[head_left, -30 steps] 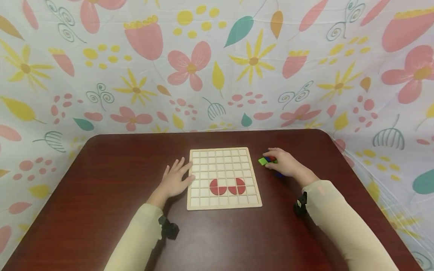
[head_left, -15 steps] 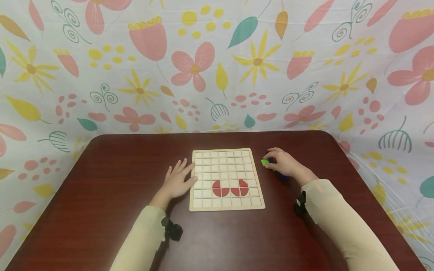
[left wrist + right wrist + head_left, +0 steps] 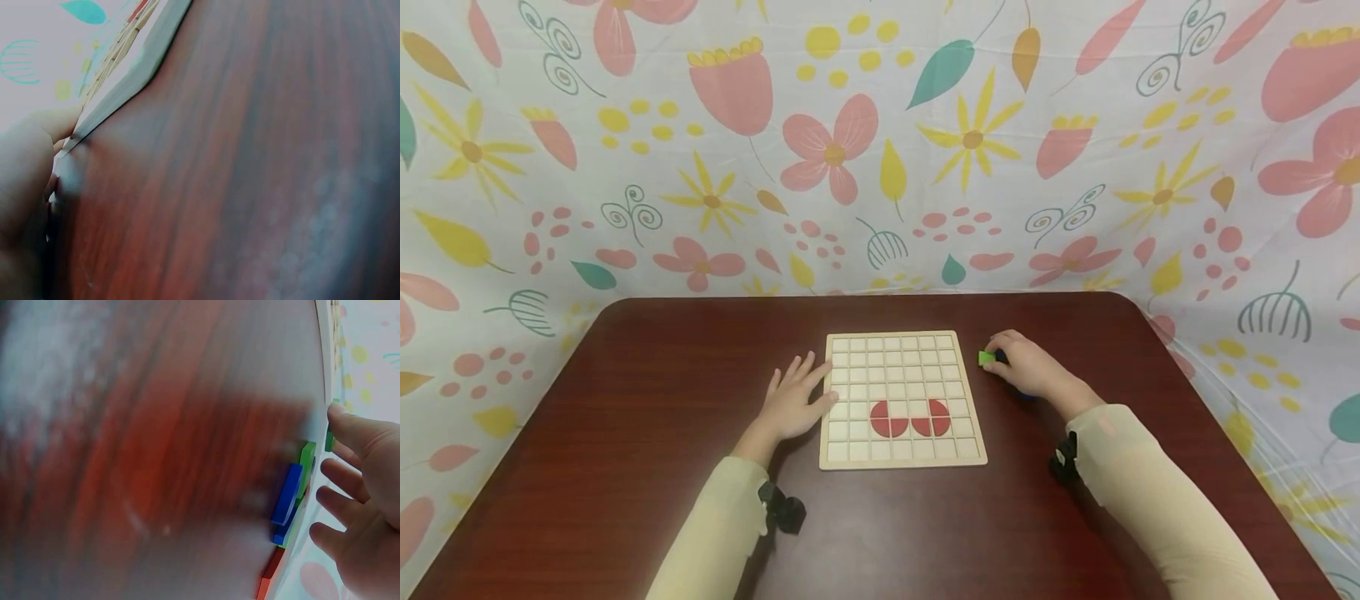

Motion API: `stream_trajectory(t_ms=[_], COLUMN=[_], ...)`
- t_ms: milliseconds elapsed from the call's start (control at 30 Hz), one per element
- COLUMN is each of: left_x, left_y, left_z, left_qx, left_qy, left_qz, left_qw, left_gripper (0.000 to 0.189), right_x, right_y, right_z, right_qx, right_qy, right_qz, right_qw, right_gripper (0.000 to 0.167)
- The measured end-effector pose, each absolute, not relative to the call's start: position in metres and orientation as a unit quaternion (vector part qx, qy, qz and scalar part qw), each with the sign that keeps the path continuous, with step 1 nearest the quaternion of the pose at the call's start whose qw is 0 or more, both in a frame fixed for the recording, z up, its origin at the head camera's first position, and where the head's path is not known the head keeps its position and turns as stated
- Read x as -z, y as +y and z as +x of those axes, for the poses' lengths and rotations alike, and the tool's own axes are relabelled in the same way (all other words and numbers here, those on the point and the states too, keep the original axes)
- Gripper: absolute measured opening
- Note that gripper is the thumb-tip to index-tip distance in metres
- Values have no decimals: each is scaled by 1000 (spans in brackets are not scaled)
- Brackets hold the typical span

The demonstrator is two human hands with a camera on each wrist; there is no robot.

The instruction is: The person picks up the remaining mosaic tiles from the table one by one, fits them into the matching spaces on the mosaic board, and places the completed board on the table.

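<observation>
A light wooden grid board (image 3: 904, 367) lies on the table, with several red quarter-round tiles (image 3: 893, 428) in its nearer cells. My left hand (image 3: 788, 408) rests at the board's left edge, its fingers spread and the thumb touching the frame. In the left wrist view that hand (image 3: 25, 181) is seen beside the board's side (image 3: 134, 72). Right of the board, my right hand (image 3: 1032, 367) pinches a green tile (image 3: 987, 357) between thumb and index finger. Its other fingers (image 3: 342, 478) lie loosely bent in the right wrist view.
Beneath and beside the right hand lies a small pile of loose tiles, among them a blue tile (image 3: 287, 495), a green one (image 3: 307, 461) and a red one (image 3: 270, 572). The dark wooden table (image 3: 647, 433) ends at a flower-print cloth (image 3: 880, 167) behind.
My right hand has drawn the green tile up from the pile and tilted it slightly. The left hand stays at the board, and the view has shifted a little.
</observation>
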State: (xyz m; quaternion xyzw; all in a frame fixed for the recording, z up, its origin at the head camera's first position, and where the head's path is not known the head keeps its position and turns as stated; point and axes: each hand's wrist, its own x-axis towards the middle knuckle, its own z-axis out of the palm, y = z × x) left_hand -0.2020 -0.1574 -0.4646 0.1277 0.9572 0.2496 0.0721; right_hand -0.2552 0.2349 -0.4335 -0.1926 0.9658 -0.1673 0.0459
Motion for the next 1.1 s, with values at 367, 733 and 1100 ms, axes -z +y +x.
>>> stream_trajectory(t_ms=[367,733,1100], left_x=[462,465,465], left_y=[-156,-156,-156], left_z=[-201,-199,-199], left_qx=[-250,-244,-246], left_qy=[957,959,959], left_qz=[127,124,125], left_qw=[74,73,69], left_gripper=[61,61,61], right_x=[431,429,426], right_y=[229,216,203], right_z=[-251,-247,-247], right_qx=[215,251,261], right_qy=[959,956,949], right_qz=[-180,-153,-178], right_qw=[23,12,-2], right_gripper=[38,41,42])
